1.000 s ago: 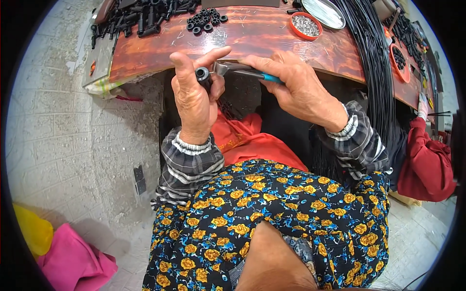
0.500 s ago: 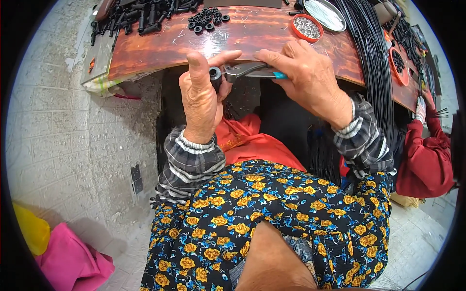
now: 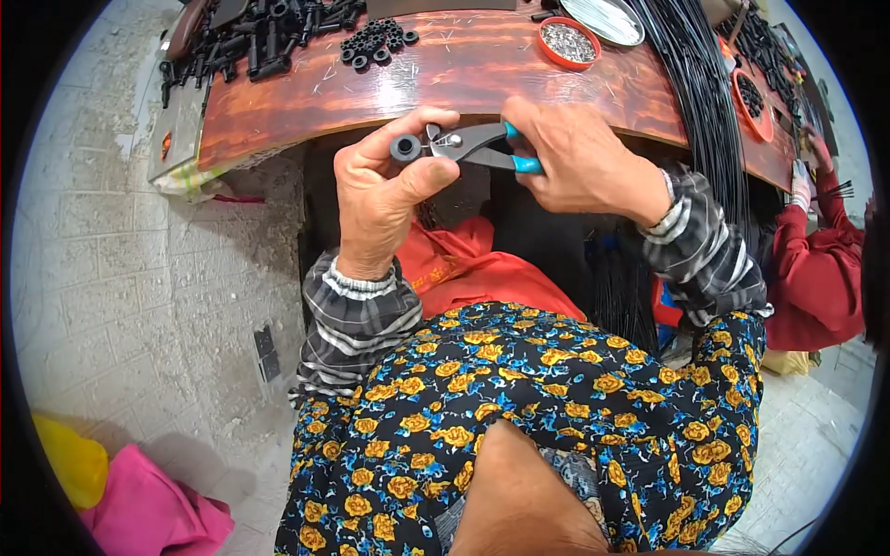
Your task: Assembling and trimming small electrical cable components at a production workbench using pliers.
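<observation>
Between the thumb and fingers of my left hand (image 3: 371,199) is a black tube-shaped part (image 3: 405,147), its round hollow end showing. My right hand (image 3: 589,153) is wrapped round pliers (image 3: 477,139) with teal grips and dark metal arms. The pliers' handles stand apart, and their head lies right beside the black part, close to my left fingertips. Whether the jaws bite on anything there is too small to tell. Both hands are in front of the table's near edge, over my lap.
On the reddish wooden table (image 3: 297,102) lie black rings (image 3: 375,44), a heap of black tubular parts (image 3: 269,42), a red dish (image 3: 568,65) of small metal pieces and a tray (image 3: 640,32) of white strips. Black cables (image 3: 700,93) hang over the edge. A person in red sleeves (image 3: 816,269) works at right.
My left thumb, raised before, has come down beside the black part. The pliers' handles have spread apart in my right hand, and the teal grips show more.
</observation>
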Motion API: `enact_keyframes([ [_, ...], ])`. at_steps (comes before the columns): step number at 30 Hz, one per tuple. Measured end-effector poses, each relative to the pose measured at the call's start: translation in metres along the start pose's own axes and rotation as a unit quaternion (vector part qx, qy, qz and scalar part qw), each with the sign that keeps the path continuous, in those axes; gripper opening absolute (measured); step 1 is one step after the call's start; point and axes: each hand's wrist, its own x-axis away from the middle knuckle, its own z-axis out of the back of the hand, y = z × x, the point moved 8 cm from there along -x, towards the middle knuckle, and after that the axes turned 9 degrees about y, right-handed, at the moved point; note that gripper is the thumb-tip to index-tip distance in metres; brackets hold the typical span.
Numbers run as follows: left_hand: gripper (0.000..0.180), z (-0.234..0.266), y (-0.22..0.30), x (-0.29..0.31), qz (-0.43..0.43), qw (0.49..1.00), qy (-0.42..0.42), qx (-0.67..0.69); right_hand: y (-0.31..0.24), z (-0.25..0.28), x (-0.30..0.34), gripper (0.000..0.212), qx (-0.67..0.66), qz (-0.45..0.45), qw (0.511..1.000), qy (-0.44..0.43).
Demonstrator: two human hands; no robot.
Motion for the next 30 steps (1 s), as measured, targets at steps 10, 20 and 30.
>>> enact_keyframes([
  [10,0.081,0.006,-0.008,-0.012,0.048,0.99,0.134,0.014,-0.01,-0.011,0.003,0.044,-0.142,-0.02,0.988,-0.048],
  [20,0.083,0.013,-0.008,-0.013,0.028,0.983,0.182,0.023,-0.018,-0.007,0.0,0.064,0.066,0.018,0.995,0.068],
  [30,0.08,0.013,-0.008,-0.008,0.016,0.979,0.201,0.013,-0.012,-0.005,-0.002,0.024,0.05,-0.02,0.994,0.095],
])
